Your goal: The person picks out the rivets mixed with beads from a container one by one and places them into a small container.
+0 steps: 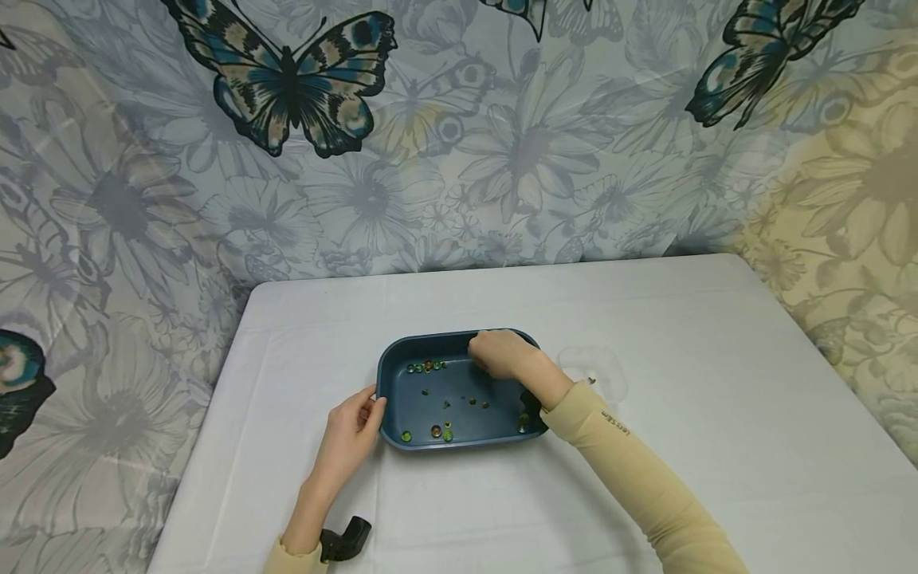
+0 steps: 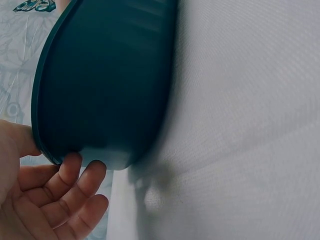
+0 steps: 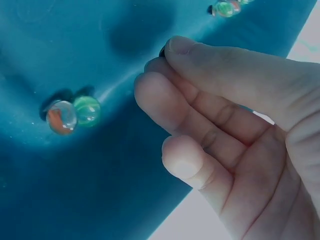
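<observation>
A blue rectangular tray (image 1: 459,443) lies on the table with several glass marbles and small pieces in it. At its left end my left hand (image 1: 349,430) holds the rim, thumb on one side and fingers against the outer wall (image 2: 105,90). Over the tray's far right part reaches my right hand (image 1: 502,356). Its thumb and index fingertip pinch a small dark piece (image 3: 162,51), mostly hidden behind the thumb. Beside those fingers, an orange-and-clear marble (image 3: 62,118) touches a green marble (image 3: 87,111). Along the back left lies a row of marbles (image 1: 428,366).
Right of the tray lies a flat, clear plastic thing (image 1: 610,379) with a small dark bit on it. A black wrist camera (image 1: 346,540) sticks out from the left wrist. The white-covered table (image 1: 717,446) meets a butterfly-print curtain (image 1: 516,175) at its far edge.
</observation>
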The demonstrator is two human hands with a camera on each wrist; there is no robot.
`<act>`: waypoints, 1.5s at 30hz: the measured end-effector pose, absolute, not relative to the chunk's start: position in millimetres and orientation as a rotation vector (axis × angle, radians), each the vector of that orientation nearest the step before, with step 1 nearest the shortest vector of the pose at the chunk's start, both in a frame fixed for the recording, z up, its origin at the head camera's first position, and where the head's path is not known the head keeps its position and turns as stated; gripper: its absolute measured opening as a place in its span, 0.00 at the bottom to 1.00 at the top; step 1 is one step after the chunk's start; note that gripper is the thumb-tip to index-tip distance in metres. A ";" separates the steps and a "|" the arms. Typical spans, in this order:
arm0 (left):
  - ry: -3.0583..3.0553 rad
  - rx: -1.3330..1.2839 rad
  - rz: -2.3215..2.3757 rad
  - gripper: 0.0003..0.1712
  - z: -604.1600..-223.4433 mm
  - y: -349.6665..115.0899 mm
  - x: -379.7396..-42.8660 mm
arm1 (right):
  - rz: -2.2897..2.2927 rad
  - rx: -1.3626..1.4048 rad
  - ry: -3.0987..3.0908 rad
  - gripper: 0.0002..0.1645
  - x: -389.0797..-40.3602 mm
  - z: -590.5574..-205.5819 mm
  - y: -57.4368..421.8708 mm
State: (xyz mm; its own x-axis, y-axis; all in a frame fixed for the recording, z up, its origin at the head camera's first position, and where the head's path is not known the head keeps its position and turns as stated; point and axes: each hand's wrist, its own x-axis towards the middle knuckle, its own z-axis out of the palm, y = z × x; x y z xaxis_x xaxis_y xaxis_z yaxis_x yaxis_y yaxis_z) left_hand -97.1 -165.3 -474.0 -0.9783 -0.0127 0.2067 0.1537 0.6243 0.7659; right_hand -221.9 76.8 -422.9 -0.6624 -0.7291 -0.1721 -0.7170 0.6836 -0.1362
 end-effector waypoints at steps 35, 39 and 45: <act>-2.600 -0.187 -1.272 0.14 -474.5 -165.9 -96.5 | -0.085 -1.233 2.755 0.14 -206.3 -389.5 91.9; -2.596 -0.186 -1.272 0.14 -475.5 -165.8 -96.8 | -0.104 -1.216 2.761 0.17 -206.1 -387.0 97.2; -2.599 -0.184 -1.281 0.15 -475.2 -165.1 -96.5 | -0.142 -1.188 2.776 0.19 -204.9 -382.5 107.0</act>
State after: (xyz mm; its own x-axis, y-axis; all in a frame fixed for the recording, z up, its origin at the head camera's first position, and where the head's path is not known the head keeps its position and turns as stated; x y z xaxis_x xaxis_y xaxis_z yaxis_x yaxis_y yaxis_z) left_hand -96.5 -165.1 -475.2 -0.9637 0.0074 0.2667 0.2161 0.6082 0.7638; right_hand -204.9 107.0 -382.5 -0.6849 -0.7251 -0.0721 -0.7139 0.6875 -0.1326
